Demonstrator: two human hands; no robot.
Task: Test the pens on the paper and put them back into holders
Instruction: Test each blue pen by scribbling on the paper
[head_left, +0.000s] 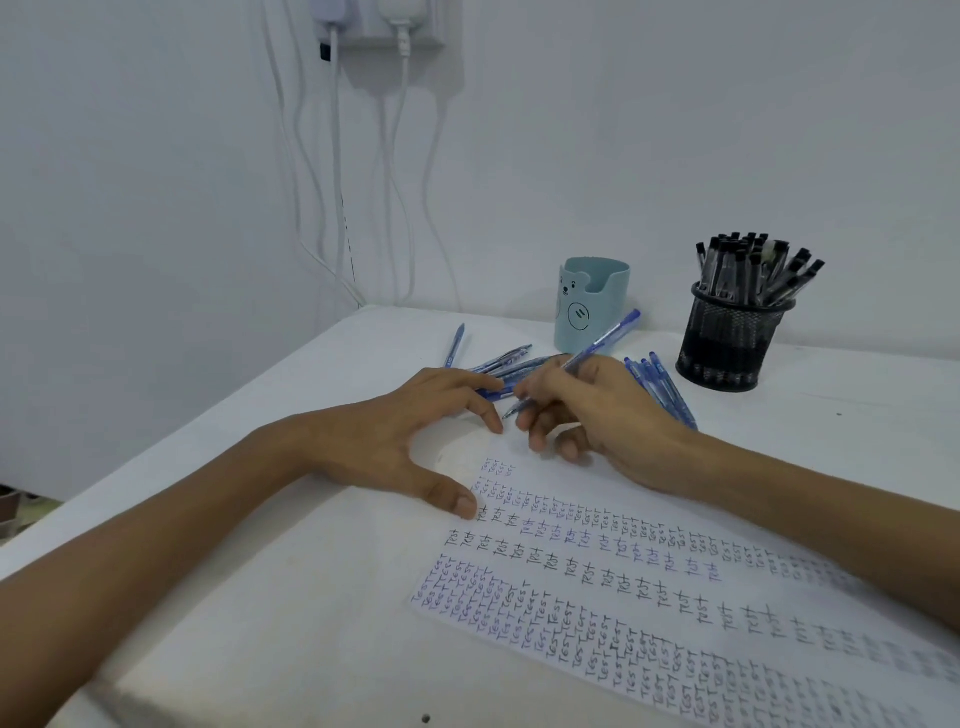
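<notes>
Nearest me on the white table (249, 639) lies the paper (649, 597), covered in rows of small handwritten test words in blue and black ink; it runs slantwise from the middle towards the lower right. My left hand (405, 441) rests at the sheet's upper left corner, fingers spread and relaxed, thumb tip pressing the paper's edge; it holds nothing, though its far fingertips reach a loose pen and I cannot tell if they touch it. Just beside it, my right hand (602, 415) grips a blue pen (597, 345) in a writing hold, fingers curled round the barrel; the tip points down and left, near the left forefinger, and the cap end tilts up towards the holders. Behind the left hand lies a loose pile of blue pens (506, 361); behind the right wrist, a neat row of blue pens (667, 389). Farther back stand a teal holder (592, 306) with a bear face and, to its right and apart from it, a black mesh holder (727, 343) crammed with black pens (753, 270); white cables (337, 182) hang down the wall behind.
</notes>
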